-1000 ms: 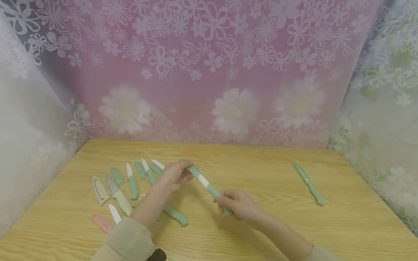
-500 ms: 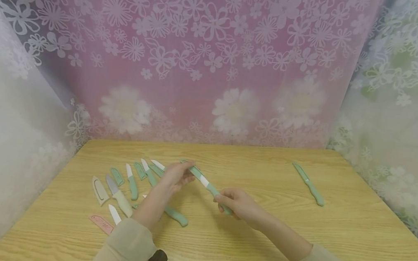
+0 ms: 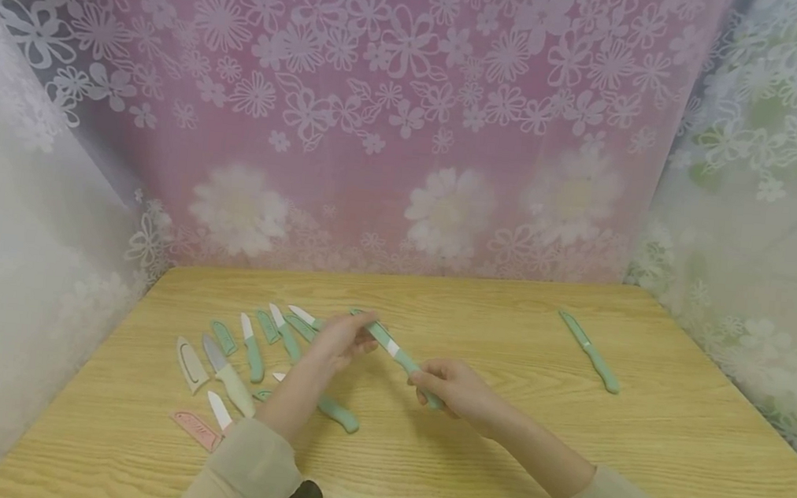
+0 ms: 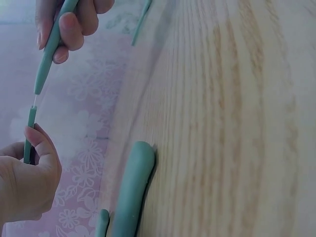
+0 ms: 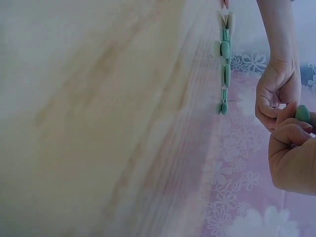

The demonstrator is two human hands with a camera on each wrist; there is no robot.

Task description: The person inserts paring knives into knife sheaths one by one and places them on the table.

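Note:
In the head view my left hand (image 3: 341, 340) pinches a green blade sheath (image 3: 381, 333) above the table. My right hand (image 3: 458, 395) grips the green handle of a paring knife (image 3: 408, 363). The knife's white blade is partly inside the sheath, and a short stretch shows between sheath and handle. Seen from the left wrist, the sheath (image 4: 31, 118) lines up with the handle (image 4: 48, 59), a narrow gap between them. From the right wrist, the handle's butt (image 5: 302, 113) sticks out of my right hand (image 5: 296, 160).
Several unsheathed knives and sheaths lie on the left: green knives (image 3: 255, 359), a cream knife (image 3: 235, 387), a cream sheath (image 3: 191, 365), a pink sheath (image 3: 196, 429). Another green knife (image 3: 337, 414) lies below my left hand. A sheathed green knife (image 3: 590, 353) lies far right. Patterned curtains (image 3: 409, 123) surround the table.
My left hand has moved slightly right with the sheath, towards the handle, and less of the white blade shows. The right hand has stayed nearly still.

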